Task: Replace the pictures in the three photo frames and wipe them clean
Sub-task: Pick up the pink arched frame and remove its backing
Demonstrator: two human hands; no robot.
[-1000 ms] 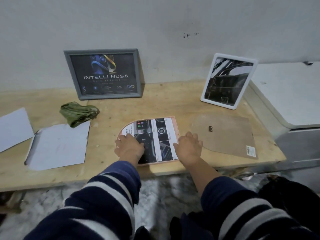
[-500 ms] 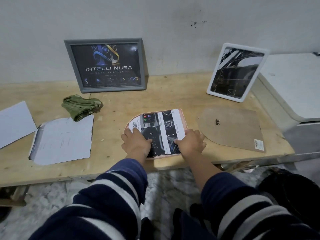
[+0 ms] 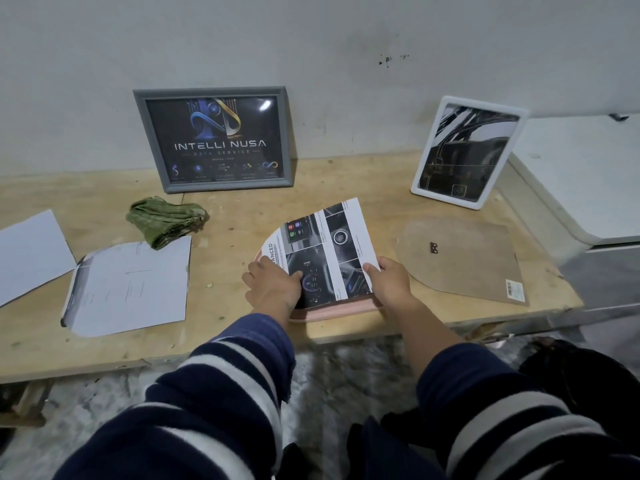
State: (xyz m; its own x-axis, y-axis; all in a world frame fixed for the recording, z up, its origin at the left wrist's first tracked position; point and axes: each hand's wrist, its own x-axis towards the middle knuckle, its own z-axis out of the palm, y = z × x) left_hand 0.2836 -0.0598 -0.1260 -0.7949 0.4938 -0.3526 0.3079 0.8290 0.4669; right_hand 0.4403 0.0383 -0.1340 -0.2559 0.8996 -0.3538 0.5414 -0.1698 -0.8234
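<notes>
At the table's front edge, both hands pinch the print: left hand, right hand; squaring the print to the pink frame beneath should seat it flat.

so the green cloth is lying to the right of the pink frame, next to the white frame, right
Not quite. The head view shows the green cloth lying to the left of the pink frame, below the grey frame, not next to the white frame.

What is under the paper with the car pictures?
A pink frame lies under the printed picture. Only its near edge and left curve show; the rest is covered. The left hand and right hand hold the picture.
</notes>
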